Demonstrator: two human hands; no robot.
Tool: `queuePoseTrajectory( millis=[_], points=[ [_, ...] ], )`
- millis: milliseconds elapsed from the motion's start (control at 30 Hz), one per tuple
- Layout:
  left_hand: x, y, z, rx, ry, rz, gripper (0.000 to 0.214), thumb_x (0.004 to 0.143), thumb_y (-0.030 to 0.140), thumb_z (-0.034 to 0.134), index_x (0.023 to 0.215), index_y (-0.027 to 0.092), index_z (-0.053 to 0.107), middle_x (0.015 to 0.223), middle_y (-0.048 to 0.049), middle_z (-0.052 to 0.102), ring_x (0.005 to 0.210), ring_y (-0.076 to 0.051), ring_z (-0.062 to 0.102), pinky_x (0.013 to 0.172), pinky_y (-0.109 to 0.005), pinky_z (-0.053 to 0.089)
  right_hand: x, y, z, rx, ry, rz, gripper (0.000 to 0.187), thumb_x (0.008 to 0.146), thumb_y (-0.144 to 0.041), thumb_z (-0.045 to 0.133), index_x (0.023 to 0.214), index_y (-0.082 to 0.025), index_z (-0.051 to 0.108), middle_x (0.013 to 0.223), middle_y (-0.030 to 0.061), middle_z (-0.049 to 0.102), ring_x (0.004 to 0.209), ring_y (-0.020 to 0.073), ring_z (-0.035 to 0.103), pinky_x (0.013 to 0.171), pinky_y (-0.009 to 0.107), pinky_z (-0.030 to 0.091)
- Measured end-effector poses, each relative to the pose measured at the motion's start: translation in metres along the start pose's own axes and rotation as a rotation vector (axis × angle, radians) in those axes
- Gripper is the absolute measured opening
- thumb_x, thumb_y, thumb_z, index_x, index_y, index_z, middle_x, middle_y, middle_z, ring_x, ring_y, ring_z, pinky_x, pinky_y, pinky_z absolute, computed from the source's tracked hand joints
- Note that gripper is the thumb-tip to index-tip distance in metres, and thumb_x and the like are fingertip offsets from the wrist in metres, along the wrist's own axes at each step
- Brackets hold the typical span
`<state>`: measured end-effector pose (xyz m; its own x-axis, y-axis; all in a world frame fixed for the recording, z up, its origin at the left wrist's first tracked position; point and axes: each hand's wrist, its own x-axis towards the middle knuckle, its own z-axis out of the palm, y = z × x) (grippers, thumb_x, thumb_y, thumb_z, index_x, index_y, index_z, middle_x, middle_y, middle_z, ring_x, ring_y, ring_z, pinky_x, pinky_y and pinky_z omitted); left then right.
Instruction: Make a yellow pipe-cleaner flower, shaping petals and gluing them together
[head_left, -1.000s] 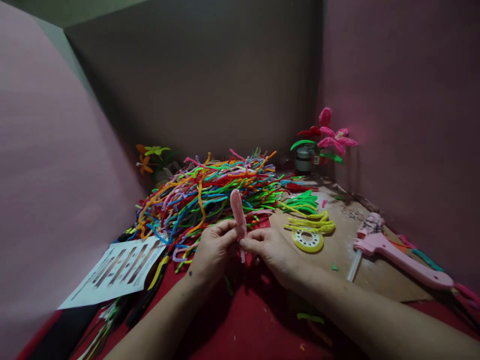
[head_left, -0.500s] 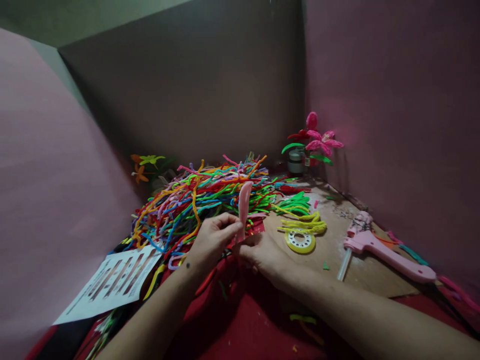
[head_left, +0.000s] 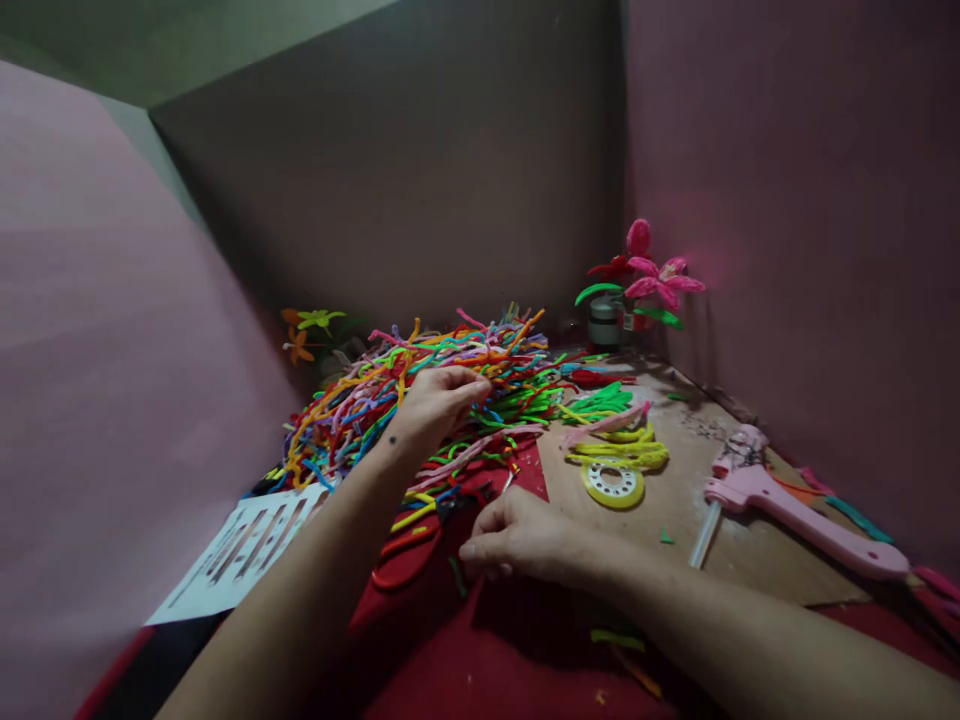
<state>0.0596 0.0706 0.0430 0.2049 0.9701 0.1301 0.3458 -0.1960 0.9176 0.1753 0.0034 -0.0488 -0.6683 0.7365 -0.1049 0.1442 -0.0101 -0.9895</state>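
My left hand (head_left: 442, 408) hovers over a heap of many-coloured pipe cleaners (head_left: 360, 400), thumb and fingertips pinched together. Whatever is between those fingertips, if anything, is too small to make out. Lower and to the right, my right hand (head_left: 521, 530) is held above the red cloth (head_left: 450, 670) with its fingers closed; their inner side is hidden. Between the hands lies a pair of scissors with red handles (head_left: 409, 565), partly under loose strands. A looped pink pipe-cleaner petal (head_left: 604, 427) rests on the brown board (head_left: 675, 420), beside yellow pieces (head_left: 622, 453).
On the board are green loops (head_left: 600, 402), a yellow tape roll (head_left: 613, 484) and a pink glue gun (head_left: 802, 515) with a glue stick in it. A printed sheet (head_left: 247, 545) lies left. Pink pipe-cleaner flowers (head_left: 664, 280) stand at the back right.
The pink petal has left my hands and lies on the board. My left hand has risen toward the heap; my right hand has dropped slightly, and the scissors now show.
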Motion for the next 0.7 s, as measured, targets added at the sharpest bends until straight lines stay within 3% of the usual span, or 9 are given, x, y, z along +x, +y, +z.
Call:
queuePoseTrajectory(
  millis=[100, 167, 267, 400, 700],
  points=[
    [-0.015, -0.013, -0.024, 0.1, -0.03, -0.087, 0.023, 0.066, 0.037, 0.06, 0.07, 0.013, 0.061, 0.042, 0.0054, 0.039, 0.035, -0.005, 0.028, 0.037, -0.019, 0.018, -0.001, 0.0, 0.0, -0.058, 0.006, 0.015, 0.021, 0.065, -0.03, 0.058, 0.052, -0.014, 0.059, 0.042, -0.0048, 0.046, 0.039, 0.0051, 0.037, 0.041, 0.019, 0.028],
    [-0.022, -0.027, -0.034, 0.271, -0.026, -0.088, 0.02, 0.063, 0.034, 0.061, 0.067, 0.014, 0.063, 0.048, 0.0027, 0.048, 0.041, -0.007, 0.038, 0.04, -0.019, 0.026, -0.002, 0.0, 0.001, -0.077, 0.015, 0.022, 0.023, 0.066, -0.032, 0.057, 0.051, -0.014, 0.058, 0.041, -0.0047, 0.045, 0.039, 0.0052, 0.037, 0.04, 0.019, 0.027],
    [-0.029, -0.049, -0.042, 0.589, -0.039, -0.018, 0.015, 0.061, 0.03, 0.061, 0.067, 0.017, 0.065, 0.063, -0.0009, 0.059, 0.059, -0.014, 0.051, 0.053, -0.022, 0.036, -0.001, 0.0, 0.002, -0.089, 0.025, 0.024, 0.023, 0.065, -0.032, 0.057, 0.051, -0.014, 0.058, 0.042, -0.0044, 0.045, 0.039, 0.0055, 0.037, 0.039, 0.019, 0.026],
    [-0.033, -0.071, -0.044, 0.914, -0.115, 0.047, 0.018, 0.067, 0.032, 0.055, 0.074, 0.019, 0.065, 0.076, -0.004, 0.061, 0.07, -0.017, 0.054, 0.062, -0.024, 0.037, 0.003, 0.004, 0.004, -0.091, 0.025, 0.037, 0.022, 0.064, -0.033, 0.057, 0.051, -0.015, 0.057, 0.042, -0.0044, 0.044, 0.038, 0.0058, 0.036, 0.038, 0.019, 0.026],
    [-0.042, -0.07, -0.04, 0.989, -0.134, 0.064, 0.02, 0.076, 0.029, 0.043, 0.068, 0.018, 0.059, 0.064, -0.0028, 0.059, 0.057, -0.014, 0.05, 0.053, -0.022, 0.031, 0.003, 0.01, 0.007, -0.095, 0.023, 0.028, 0.022, 0.065, -0.032, 0.057, 0.051, -0.014, 0.056, 0.043, -0.0044, 0.044, 0.04, 0.0054, 0.033, 0.039, 0.019, 0.025]
  ],
)
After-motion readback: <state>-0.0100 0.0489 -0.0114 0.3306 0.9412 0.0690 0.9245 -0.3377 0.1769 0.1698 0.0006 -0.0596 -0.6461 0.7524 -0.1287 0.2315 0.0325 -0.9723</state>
